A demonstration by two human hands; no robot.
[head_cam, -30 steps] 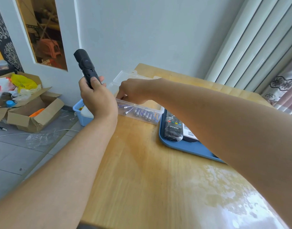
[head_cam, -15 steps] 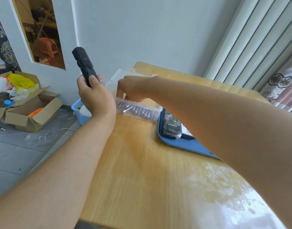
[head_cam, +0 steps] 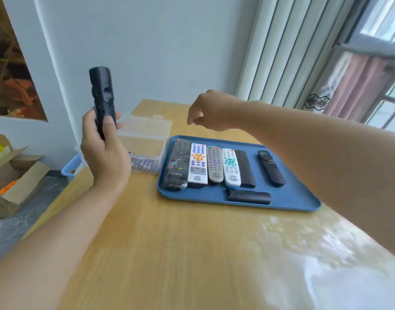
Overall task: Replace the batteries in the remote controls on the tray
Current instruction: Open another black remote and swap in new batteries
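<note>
My left hand [head_cam: 104, 157] grips a black remote [head_cam: 101, 97] upright, above the table's left edge. A blue tray [head_cam: 303, 206] on the wooden table carries several remotes in a row: a black wrapped one [head_cam: 177, 166], a white one [head_cam: 198, 163], a grey one [head_cam: 214, 164], another white one [head_cam: 230, 167] and two black ones. A loose black cover [head_cam: 248, 196] lies at the tray's front. My right hand [head_cam: 212, 110] hovers over the tray's far edge with curled fingers, thumb against fingertip; I see nothing between them. A clear box [head_cam: 145, 139] left of the tray holds batteries [head_cam: 145, 165].
Below the table's left edge stand a blue bin [head_cam: 70, 167] and an open cardboard box [head_cam: 19, 180] on the floor. White curtains [head_cam: 281, 52] hang behind the table at the right. Bare tabletop [head_cam: 192, 253] stretches in front of the tray.
My right hand has left the battery box and moved right, above the tray's far edge. The view has swung right, so the whole tray shows. My left hand still holds the black remote.
</note>
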